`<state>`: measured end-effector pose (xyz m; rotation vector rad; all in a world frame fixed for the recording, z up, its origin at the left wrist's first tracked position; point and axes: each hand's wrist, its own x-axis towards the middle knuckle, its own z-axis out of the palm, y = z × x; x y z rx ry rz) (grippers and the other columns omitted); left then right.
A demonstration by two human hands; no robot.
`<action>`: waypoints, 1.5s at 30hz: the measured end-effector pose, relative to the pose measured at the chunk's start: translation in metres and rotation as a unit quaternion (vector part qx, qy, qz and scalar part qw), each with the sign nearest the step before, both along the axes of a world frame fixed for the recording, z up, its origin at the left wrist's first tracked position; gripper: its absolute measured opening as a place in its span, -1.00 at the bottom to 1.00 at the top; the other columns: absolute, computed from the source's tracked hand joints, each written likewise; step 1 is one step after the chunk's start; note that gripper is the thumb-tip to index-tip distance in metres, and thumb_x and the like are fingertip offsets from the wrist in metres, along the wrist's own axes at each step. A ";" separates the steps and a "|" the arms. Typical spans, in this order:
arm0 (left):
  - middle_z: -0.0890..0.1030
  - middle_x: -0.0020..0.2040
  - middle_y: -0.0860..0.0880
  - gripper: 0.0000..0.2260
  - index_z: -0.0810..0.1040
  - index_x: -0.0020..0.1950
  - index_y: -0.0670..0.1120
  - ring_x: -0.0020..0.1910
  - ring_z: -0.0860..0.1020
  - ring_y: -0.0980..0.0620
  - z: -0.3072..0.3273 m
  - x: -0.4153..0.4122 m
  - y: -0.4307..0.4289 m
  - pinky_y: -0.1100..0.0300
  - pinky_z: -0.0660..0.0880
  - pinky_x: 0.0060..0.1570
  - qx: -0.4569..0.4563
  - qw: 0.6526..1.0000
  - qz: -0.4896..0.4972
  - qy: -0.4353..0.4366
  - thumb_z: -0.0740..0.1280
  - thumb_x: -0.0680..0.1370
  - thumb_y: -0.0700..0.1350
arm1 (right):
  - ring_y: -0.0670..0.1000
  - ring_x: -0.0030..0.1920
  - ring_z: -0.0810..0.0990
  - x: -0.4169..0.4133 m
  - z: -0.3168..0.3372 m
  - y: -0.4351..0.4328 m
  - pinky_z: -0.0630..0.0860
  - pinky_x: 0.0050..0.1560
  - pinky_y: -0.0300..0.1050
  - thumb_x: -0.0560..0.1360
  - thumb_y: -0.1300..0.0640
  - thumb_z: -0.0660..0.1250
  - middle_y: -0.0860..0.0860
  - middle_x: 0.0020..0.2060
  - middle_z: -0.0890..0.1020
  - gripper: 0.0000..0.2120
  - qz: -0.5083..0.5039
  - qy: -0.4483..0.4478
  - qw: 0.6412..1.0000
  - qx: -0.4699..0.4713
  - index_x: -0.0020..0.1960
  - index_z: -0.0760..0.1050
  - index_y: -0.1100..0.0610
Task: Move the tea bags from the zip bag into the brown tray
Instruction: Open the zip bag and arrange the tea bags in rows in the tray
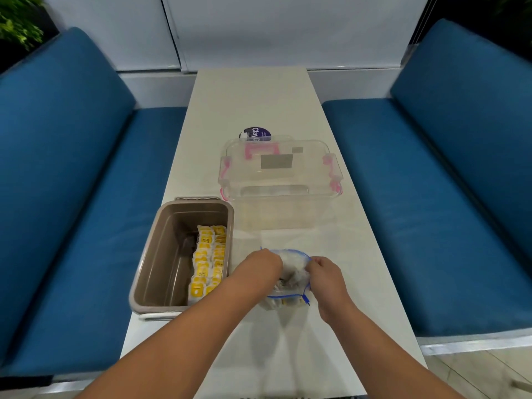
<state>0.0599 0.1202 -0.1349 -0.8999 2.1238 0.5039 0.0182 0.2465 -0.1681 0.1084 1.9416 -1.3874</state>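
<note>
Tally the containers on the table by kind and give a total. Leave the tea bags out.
Brown tray: 1
Clear lidded box: 1
Zip bag: 1
Total: 3
Not counted: the purple-labelled item behind the box, mostly hidden, so its kind cannot be told.

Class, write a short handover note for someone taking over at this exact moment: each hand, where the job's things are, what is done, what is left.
Left hand: fingers reach into the open mouth of the clear plastic zip bag; whether they hold anything is hidden.
Right hand: pinches the bag's right rim.
Things: the bag lies on the white table, right of the brown plastic tray.
Done: yellow tea bags are stacked along the tray's right wall.
Left: a few tea bags show through the bag; move them over.
</note>
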 end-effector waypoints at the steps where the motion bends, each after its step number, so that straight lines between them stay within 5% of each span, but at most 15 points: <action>1: 0.60 0.18 -0.12 -0.70 0.55 0.27 -0.17 0.23 0.55 -0.08 0.001 0.002 -0.001 0.16 0.44 0.19 -0.015 1.000 -0.006 0.013 0.36 0.59 -0.06 | 0.14 -0.10 0.58 0.001 0.000 0.003 0.51 -0.11 -0.01 0.51 0.18 0.29 0.11 -0.03 0.64 -0.86 0.016 0.028 0.999 0.010 0.06 0.50 0.19; 4: 0.61 0.10 -0.12 -0.73 0.58 0.29 -0.17 0.13 0.57 -0.11 0.000 0.017 -0.005 0.15 0.48 0.15 -0.036 0.993 -0.033 0.111 0.26 0.62 -0.17 | 0.02 -0.09 0.56 0.003 -0.002 0.013 0.44 -0.16 -0.12 0.52 -0.01 0.44 0.04 -0.02 0.54 -0.64 0.074 0.121 0.988 0.066 0.19 0.37 0.09; 8: 0.60 0.16 -0.13 -0.74 0.62 0.20 -0.14 0.17 0.56 -0.14 0.001 0.037 -0.010 0.16 0.51 0.13 -0.042 0.975 -0.080 0.203 0.21 0.60 -0.28 | 0.02 -0.28 0.48 0.007 -0.008 0.019 0.46 -0.22 -0.07 0.52 -0.15 0.42 0.02 -0.22 0.49 -0.61 0.153 0.120 0.971 0.141 -0.08 0.34 0.13; 13: 0.56 -0.05 -0.07 -0.81 0.59 0.03 -0.08 -0.06 0.59 -0.12 0.007 0.035 -0.010 0.17 0.47 -0.14 -0.013 0.966 -0.040 0.255 0.26 0.54 -0.30 | 0.12 -0.31 0.58 0.004 -0.010 0.015 0.69 -0.16 0.06 0.59 0.24 0.31 0.18 -0.24 0.55 -0.88 0.075 0.014 0.996 0.056 -0.10 0.48 0.27; 17: 0.60 -0.02 -0.09 -0.84 0.57 0.01 -0.02 -0.12 0.64 -0.09 0.008 0.045 -0.011 -0.03 0.62 -0.05 0.006 0.951 0.008 0.309 0.29 0.55 -0.26 | 0.22 -0.06 0.68 0.001 -0.013 0.011 0.67 -0.13 0.01 0.53 0.38 0.27 0.26 -0.06 0.60 -0.93 0.001 -0.034 0.999 0.019 -0.11 0.48 0.27; 20: 0.61 0.02 -0.06 -0.75 0.60 0.13 -0.01 -0.09 0.65 -0.03 0.012 0.049 -0.012 0.05 0.62 -0.02 0.025 0.945 -0.007 0.325 0.37 0.52 -0.28 | 0.24 -0.03 0.65 0.000 -0.009 0.007 0.67 -0.06 0.05 0.50 0.41 0.25 0.26 -0.04 0.59 -0.93 -0.032 -0.043 0.998 -0.015 -0.11 0.45 0.28; 25: 0.65 -0.13 0.04 -0.91 0.65 0.01 -0.01 -0.14 0.60 0.04 0.031 0.057 -0.013 0.19 0.52 -0.10 0.011 0.917 -0.011 0.398 0.35 0.58 -0.12 | 0.28 -0.08 0.64 0.002 -0.004 0.002 0.69 -0.05 0.15 0.48 0.51 0.22 0.36 0.06 0.62 -0.79 -0.056 -0.081 0.993 -0.064 0.08 0.47 0.35; 29: 0.64 -0.16 0.09 -0.93 0.64 -0.02 0.03 -0.23 0.54 0.16 0.055 0.067 -0.023 0.37 0.43 -0.21 0.007 0.896 0.021 0.443 0.39 0.57 -0.02 | 0.29 -0.04 0.62 0.003 0.000 -0.001 0.61 0.17 0.31 0.51 0.47 0.20 0.33 0.06 0.61 -0.81 -0.086 -0.141 0.979 -0.118 0.07 0.49 0.34; 33: 0.61 -0.22 0.14 -0.94 0.66 -0.06 0.04 -0.27 0.51 0.20 0.085 0.087 -0.044 0.38 0.39 -0.24 -0.013 0.887 0.033 0.460 0.44 0.54 0.00 | 0.26 0.14 0.66 0.004 0.000 -0.005 0.62 0.14 0.18 0.55 0.24 0.32 0.28 0.18 0.63 -0.69 -0.131 -0.197 0.958 -0.160 0.27 0.53 0.31; 36: 0.59 -0.29 0.16 -0.98 0.68 -0.10 0.07 -0.28 0.50 0.26 0.101 0.105 -0.062 0.45 0.37 -0.28 -0.045 0.891 0.021 0.452 0.47 0.51 -0.01 | 0.21 0.09 0.66 0.008 0.003 -0.008 0.64 0.02 0.07 0.57 0.13 0.31 0.27 0.21 0.66 -0.63 -0.118 -0.204 0.957 -0.167 0.31 0.57 0.30; 40: 0.63 -0.26 0.13 -0.96 0.70 -0.07 0.08 -0.24 0.55 0.20 0.111 0.125 -0.080 0.47 0.37 -0.30 -0.084 0.907 0.007 0.413 0.48 0.50 0.00 | 0.19 -0.04 0.66 0.012 0.000 -0.008 0.65 -0.02 0.07 0.55 0.29 0.32 0.27 0.00 0.69 -0.70 -0.097 -0.188 0.965 -0.153 0.23 0.59 0.41; 45: 0.62 -0.25 0.13 -0.98 0.67 -0.07 0.06 -0.28 0.52 0.22 0.102 0.140 -0.098 0.46 0.34 -0.33 -0.104 0.943 -0.055 0.313 0.46 0.52 -0.04 | 0.20 0.07 0.66 0.013 -0.004 -0.010 0.63 0.02 0.11 0.66 0.23 0.29 0.26 0.11 0.66 -0.80 -0.103 -0.170 0.970 -0.139 0.14 0.60 0.35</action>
